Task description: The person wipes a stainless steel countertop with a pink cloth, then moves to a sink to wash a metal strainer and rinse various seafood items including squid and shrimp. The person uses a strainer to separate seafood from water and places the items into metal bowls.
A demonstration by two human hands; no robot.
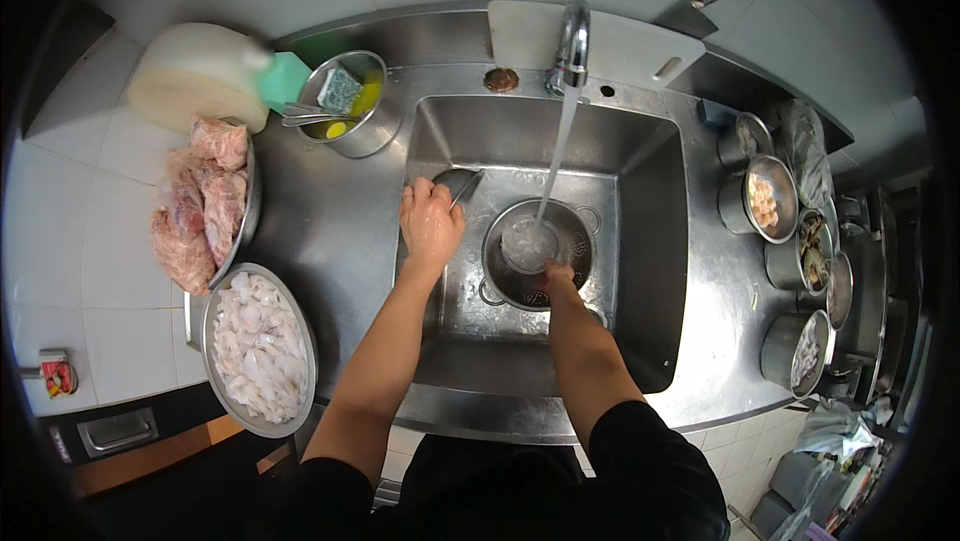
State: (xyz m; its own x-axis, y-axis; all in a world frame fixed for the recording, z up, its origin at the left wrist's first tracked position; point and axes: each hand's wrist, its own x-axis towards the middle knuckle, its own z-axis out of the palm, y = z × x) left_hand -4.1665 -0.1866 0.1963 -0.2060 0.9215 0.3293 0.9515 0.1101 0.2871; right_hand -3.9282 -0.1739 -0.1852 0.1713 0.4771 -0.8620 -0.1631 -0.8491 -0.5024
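My left hand (433, 222) grips the rim of a metal bowl (456, 182) near the sink's left wall. Under the running faucet (574, 38), my right hand (559, 275) holds the edge of a small round bowl (529, 243) into which the water falls. That small bowl is over a perforated metal colander (577, 271), which stands on the floor of the stainless steel sink (651, 241). Part of the colander is hidden by the small bowl and my right hand.
At left are a bowl of pale, cut seafood or meat (259, 346), raw meat pieces (223, 203) and a metal pot (375, 128) with a sponge and utensils. Several metal containers (780, 353) line the right side. A white cutting board (622, 38) leans behind the faucet.
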